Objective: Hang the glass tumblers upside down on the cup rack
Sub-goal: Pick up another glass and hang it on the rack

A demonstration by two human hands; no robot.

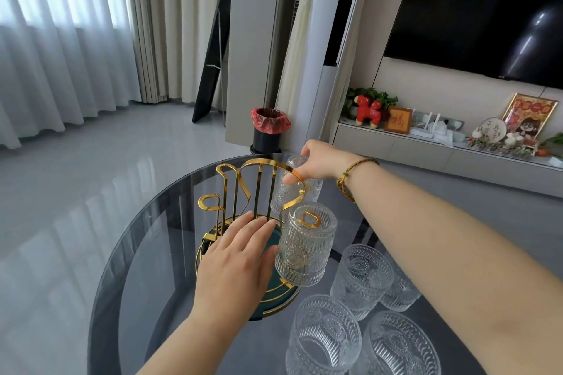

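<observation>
A gold wire cup rack [231,189] with a round teal base stands on the round glass table [146,240]. One ribbed glass tumbler [307,243] hangs upside down on a near right arm of the rack. My right hand [320,161] grips a second tumbler [292,189], upside down, at the far right arm of the rack. My left hand [240,256] lies flat with fingers spread over the rack's base, touching the hung tumbler's side. Several upright tumblers [362,277] stand on the table at the near right.
The table's edge curves around the rack at the left and back. Beyond it are a grey tiled floor, a black bin with a red liner [269,128], curtains, and a low TV shelf [426,143] with ornaments.
</observation>
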